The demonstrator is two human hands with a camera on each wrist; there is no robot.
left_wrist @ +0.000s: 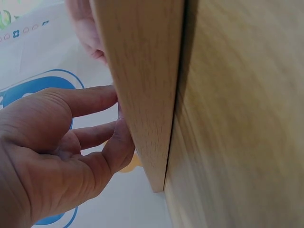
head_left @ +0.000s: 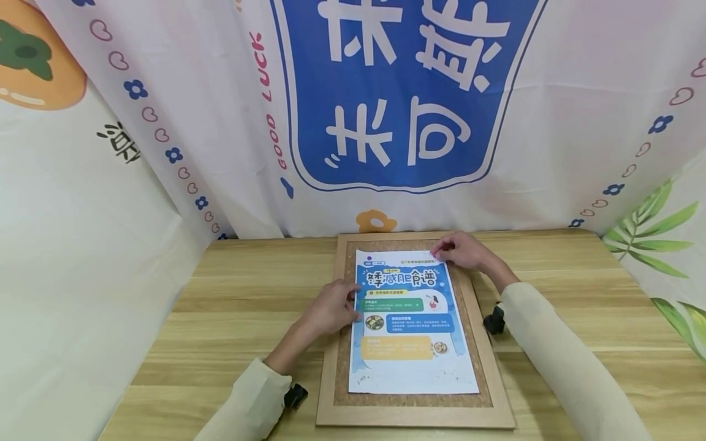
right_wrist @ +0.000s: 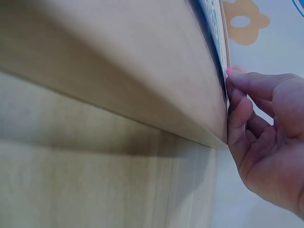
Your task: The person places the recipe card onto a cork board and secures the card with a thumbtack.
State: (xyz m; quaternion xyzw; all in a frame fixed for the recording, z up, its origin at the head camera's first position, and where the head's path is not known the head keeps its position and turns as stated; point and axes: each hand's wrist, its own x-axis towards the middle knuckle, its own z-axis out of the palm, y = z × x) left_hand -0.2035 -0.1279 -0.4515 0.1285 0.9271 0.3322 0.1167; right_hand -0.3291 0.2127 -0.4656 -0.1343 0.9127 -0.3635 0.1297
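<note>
A printed poster lies on a wood-framed cork board. At the poster's top right corner my right hand pinches a small pink push pin between thumb and finger. Its other fingers curl in at the board's edge. A purple push pin sits in the poster's top left corner. On the left side, my left hand reaches over the frame, and its fingertips touch the poster's left edge. In the left wrist view its fingers are loosely bent, with their tips partly hidden behind the wooden frame.
The board lies on a wood-grain table, its top end near the far edge. A printed curtain hangs right behind that edge. Each wrist wears a small black device, such as the right one.
</note>
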